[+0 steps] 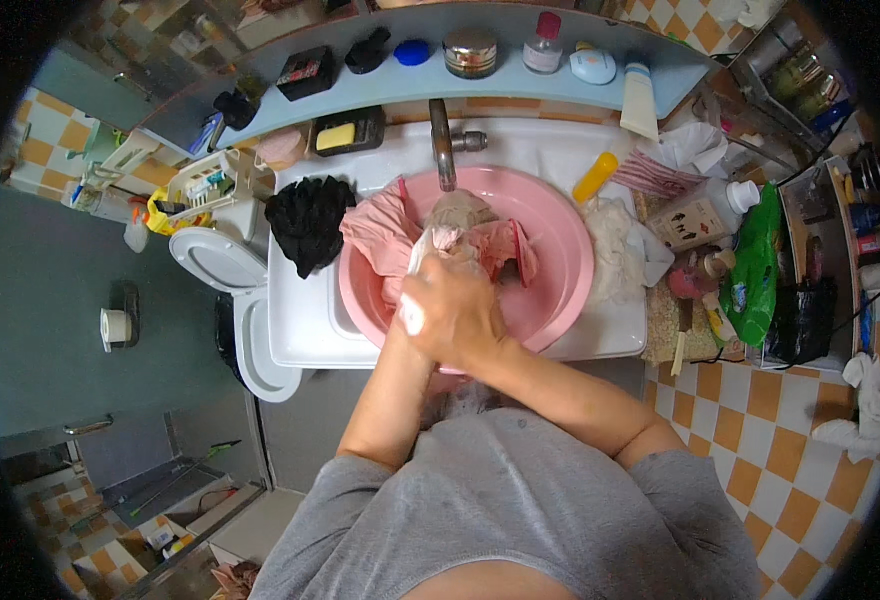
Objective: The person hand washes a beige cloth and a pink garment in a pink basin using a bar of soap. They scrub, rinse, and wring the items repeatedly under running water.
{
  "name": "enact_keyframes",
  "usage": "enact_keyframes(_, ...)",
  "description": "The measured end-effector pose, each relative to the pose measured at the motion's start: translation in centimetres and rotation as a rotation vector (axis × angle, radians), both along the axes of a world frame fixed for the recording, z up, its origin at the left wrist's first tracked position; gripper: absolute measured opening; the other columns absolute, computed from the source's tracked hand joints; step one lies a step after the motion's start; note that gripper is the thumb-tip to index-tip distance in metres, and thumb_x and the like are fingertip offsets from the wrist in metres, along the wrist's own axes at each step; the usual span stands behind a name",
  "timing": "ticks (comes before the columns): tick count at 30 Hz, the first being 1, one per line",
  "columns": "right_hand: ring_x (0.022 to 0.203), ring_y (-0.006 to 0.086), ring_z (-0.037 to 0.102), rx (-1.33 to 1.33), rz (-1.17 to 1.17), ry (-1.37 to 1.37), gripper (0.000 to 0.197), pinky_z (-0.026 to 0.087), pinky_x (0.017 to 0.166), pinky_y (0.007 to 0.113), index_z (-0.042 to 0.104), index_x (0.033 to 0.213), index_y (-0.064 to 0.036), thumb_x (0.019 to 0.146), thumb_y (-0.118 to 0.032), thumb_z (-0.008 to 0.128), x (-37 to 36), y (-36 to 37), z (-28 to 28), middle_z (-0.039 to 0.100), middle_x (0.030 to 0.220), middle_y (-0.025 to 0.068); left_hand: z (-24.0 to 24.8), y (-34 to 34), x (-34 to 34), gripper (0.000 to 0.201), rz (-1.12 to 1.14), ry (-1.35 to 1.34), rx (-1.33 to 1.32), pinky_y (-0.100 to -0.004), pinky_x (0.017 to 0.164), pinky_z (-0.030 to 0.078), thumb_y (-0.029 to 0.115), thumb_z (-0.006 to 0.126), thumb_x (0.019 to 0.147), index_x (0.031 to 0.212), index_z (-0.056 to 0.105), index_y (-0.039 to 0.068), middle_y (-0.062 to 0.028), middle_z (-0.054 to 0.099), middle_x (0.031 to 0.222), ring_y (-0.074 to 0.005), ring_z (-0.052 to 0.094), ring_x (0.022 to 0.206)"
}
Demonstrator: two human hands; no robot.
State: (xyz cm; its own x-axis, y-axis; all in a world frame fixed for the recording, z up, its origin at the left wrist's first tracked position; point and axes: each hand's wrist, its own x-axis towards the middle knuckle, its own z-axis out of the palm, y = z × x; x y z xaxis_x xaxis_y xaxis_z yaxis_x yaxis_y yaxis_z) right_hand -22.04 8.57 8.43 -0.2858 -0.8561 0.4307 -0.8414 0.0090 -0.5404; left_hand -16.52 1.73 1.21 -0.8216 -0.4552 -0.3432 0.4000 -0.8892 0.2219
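Most fingers of the right hand (467, 312) look curled around bunched pink cloth (448, 238); the left hand (412, 322) is right against it, fingers too hidden to tell. Cloth's in the pink basin (572, 260), probably soft, waterlogged, soap-slippery, so a thick fold seems the best grip. Basin's smooth and round, on a glossy white sink (292, 322), crumpled black fabric (310, 222) nearby.

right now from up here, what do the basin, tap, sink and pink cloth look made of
Basin: probably plastic, smooth with a soft sheen, by its even pink colour and rounded rim.
Tap: looks like metal, somewhat dulled, with greyish highlights.
Sink: likely glazed ceramic, white and glossy.
Pink cloth: fabric, by its soft folds; the fibre can't be told.
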Motion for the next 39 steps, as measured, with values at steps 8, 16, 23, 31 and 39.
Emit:
enact_keyframes(8,0.087,0.0149,0.067,0.161,0.089,-1.6,0.018,0.058,0.076,0.032,0.063,0.111,-0.0035,0.095,-0.008,0.055,-11.4,0.8,-10.0,0.067,0.103,0.006,4.1,-2.4,2.5,0.039,-0.213,-0.062,0.065,-0.035,0.035,0.052,0.039,0.053,0.099,0.104,0.064,0.002,-0.0102,0.07,0.083,-0.0238,0.066,0.055)
enact_keyframes(16,0.1,0.0183,0.064,0.443,0.388,-1.614,0.054,0.054,0.082,0.029,0.05,0.141,-0.0032,0.092,-0.021,0.064,-8.7,2.2,-7.1,0.064,0.12,0.0075,8.7,-1.3,0.5,0.029,-0.052,0.094,0.066,-0.0376,0.056,0.06,0.028,0.056,0.094,0.098,0.062,0.0,-0.0101,0.068,0.086,-0.0238,0.068,0.072)
enact_keyframes(23,0.087,0.0123,0.065,0.15,0.101,-1.216,0.03,0.054,0.065,0.026,0.06,0.114,-0.0032,0.087,-0.014,0.065,-15.6,0.7,2.6,0.067,0.099,0.0065,6.0,-3.5,3.6,0.034,-0.009,-0.013,0.164,-0.0352,0.073,0.059,0.022,0.057,0.092,0.112,0.06,-0.005,-0.0101,0.065,0.084,-0.0197,0.065,0.071)
enact_keyframes(31,0.087,0.0327,0.067,0.165,0.625,-0.16,0.029,0.053,0.076,0.042,0.065,0.105,-0.0097,0.076,-0.011,0.07,-1.5,1.8,3.2,0.069,0.096,0.0137,1.0,-1.4,0.4,0.043,-0.144,0.052,-0.063,-0.0473,0.104,0.047,0.027,0.057,0.096,0.13,0.056,0.002,-0.0165,0.06,0.129,-0.0295,0.059,0.115)
enact_keyframes(39,0.082,0.0337,0.067,0.117,-0.02,-0.315,0.021,0.053,0.072,0.044,0.068,0.091,-0.0114,0.073,-0.02,0.073,-8.6,-4.0,-1.6,0.068,0.087,0.0147,0.6,2.2,-0.9,0.057,-0.145,-0.087,-0.218,-0.0403,0.108,0.04,0.04,0.062,0.089,0.136,0.052,0.009,-0.0131,0.053,0.137,-0.0316,0.049,0.126)
